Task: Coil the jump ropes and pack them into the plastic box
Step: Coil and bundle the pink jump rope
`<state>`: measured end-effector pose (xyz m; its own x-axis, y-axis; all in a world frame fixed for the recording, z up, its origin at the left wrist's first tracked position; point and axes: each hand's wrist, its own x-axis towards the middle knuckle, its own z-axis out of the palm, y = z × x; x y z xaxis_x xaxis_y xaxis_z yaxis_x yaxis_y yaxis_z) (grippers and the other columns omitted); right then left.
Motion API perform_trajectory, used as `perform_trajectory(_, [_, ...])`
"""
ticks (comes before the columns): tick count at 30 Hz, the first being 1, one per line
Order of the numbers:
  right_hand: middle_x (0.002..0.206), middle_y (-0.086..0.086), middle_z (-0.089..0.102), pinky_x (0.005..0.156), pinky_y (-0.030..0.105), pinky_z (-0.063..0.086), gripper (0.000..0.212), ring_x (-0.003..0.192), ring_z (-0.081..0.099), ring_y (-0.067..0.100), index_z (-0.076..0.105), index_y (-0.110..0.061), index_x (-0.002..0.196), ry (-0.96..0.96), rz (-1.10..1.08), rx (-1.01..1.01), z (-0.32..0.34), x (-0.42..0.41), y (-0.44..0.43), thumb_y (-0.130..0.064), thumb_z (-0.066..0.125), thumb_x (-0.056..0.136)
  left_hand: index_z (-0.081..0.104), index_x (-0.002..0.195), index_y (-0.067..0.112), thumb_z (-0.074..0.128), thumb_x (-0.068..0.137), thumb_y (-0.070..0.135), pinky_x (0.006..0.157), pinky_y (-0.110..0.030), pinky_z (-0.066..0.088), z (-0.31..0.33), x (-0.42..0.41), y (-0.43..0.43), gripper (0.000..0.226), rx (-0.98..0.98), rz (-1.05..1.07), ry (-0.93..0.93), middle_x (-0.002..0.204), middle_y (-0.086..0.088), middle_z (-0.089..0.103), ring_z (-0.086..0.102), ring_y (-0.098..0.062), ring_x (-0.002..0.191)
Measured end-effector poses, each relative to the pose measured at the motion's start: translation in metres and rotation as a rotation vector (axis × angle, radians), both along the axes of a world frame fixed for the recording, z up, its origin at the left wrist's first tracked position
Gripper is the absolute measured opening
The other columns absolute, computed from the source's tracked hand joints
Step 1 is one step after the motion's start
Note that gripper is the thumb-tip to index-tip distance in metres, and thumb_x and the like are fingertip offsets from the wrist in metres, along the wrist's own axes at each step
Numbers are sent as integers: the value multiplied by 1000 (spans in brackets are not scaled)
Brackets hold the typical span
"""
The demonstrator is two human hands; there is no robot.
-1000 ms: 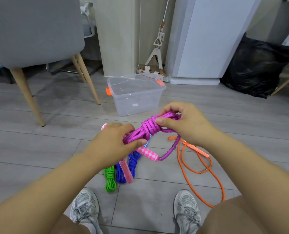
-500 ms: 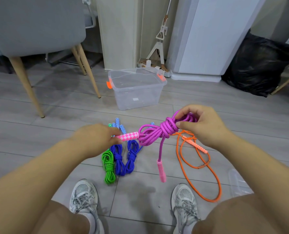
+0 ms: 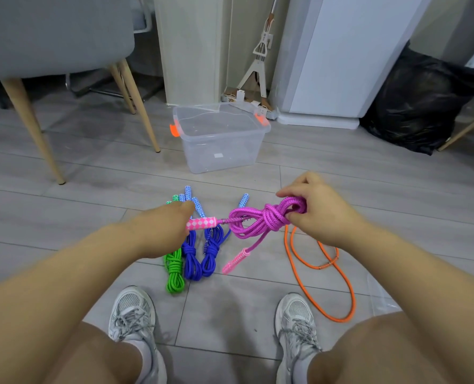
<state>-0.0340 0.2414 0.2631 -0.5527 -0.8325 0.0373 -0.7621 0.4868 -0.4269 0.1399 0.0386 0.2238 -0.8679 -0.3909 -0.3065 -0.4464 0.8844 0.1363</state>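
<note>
One magenta coiled jump rope (image 3: 260, 220) mid-air near the person, axis left-right, left hand (image 3: 161, 231) gripping its pink checkered handle (image 3: 201, 223), right hand (image 3: 318, 214) clenching the coil, two blue rope coils (image 3: 192, 259) and one green rope coil (image 3: 174, 270) on the floor beneath, one loose orange rope (image 3: 325, 265) right, one clear plastic box (image 3: 219, 151) far

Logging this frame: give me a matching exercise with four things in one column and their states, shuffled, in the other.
Things
1. magenta braided jump rope
2. thin orange jump rope
3. green braided jump rope
4. clear plastic box with orange latches

States
A. lies loose and uncoiled on the floor
B. stands open, no rope inside
C. held between the left hand and the right hand
D. coiled and knotted, lying beside the blue rope bundles

Pairs: 1-C, 2-A, 3-D, 4-B
</note>
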Motion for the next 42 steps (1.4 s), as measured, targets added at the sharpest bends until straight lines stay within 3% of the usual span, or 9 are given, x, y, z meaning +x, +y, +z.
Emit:
perform_trajectory(3, [103,1,48,84,24,40,26,95,49,14,68,-18,102,58,20,96,-3,2,-3,-7,63,78,36,135,32,42,96,29,88,-34,44,3,0,7,40,42,-14,15,125,-4,50,50,-26,113])
perform_trajectory(7, [81,-3,62,66,27,41,13,78,55,16,65,-20,84,36,23,119,-4,2,-3,-10,67,75,48,125,36,38,93,56,77,-31,41,3,0,8,39,-40,-4,45,118,1,59,53,-23,110])
perform_trajectory(12, [86,0,60,69,33,46,21,80,55,17,55,-28,80,5,19,96,-12,3,-2,-14,70,74,43,93,18,44,95,27,67,-31,34,-5,-4,13,10,67,27,180,104,-10,57,47,-27,85])
perform_trajectory(17, [95,-3,53,75,36,47,31,85,52,17,54,-23,107,63,4,117,-15,3,-1,-14,68,80,45,105,33,40,94,52,60,-28,31,1,-2,27,22,91,12,170,81,6,48,46,-19,80])
perform_trajectory(22, [104,4,54,86,33,43,26,97,52,21,63,-18,109,102,31,146,-17,1,3,-15,64,83,47,92,20,42,98,28,64,-30,33,-15,-2,20,11,140,13,172,82,1,51,49,-23,80])
perform_trajectory(26, [97,2,55,78,27,37,22,93,54,20,67,-17,104,68,16,106,-13,-1,11,-16,67,82,53,119,21,37,100,18,70,-29,38,-20,3,14,25,133,-26,155,106,-8,61,50,-23,86])
perform_trajectory(32, [94,0,60,67,7,35,17,88,54,17,68,-16,97,-60,-39,12,-5,-2,27,-13,70,80,59,120,17,39,100,17,81,-26,36,-16,12,-3,28,124,-16,183,116,-5,61,53,-24,102])
perform_trajectory(37, [87,7,67,84,41,52,19,84,63,27,69,-20,89,-260,-72,-68,-1,-3,33,-3,66,80,59,116,15,41,99,17,74,-25,32,-13,13,-4,25,137,12,208,98,-4,55,46,-19,88])
perform_trajectory(42, [75,6,62,64,18,53,27,64,60,14,62,-21,79,-484,-133,-230,8,6,21,5,58,85,53,94,18,42,96,13,79,-35,45,-13,3,5,12,259,116,272,97,-6,65,58,-27,91])
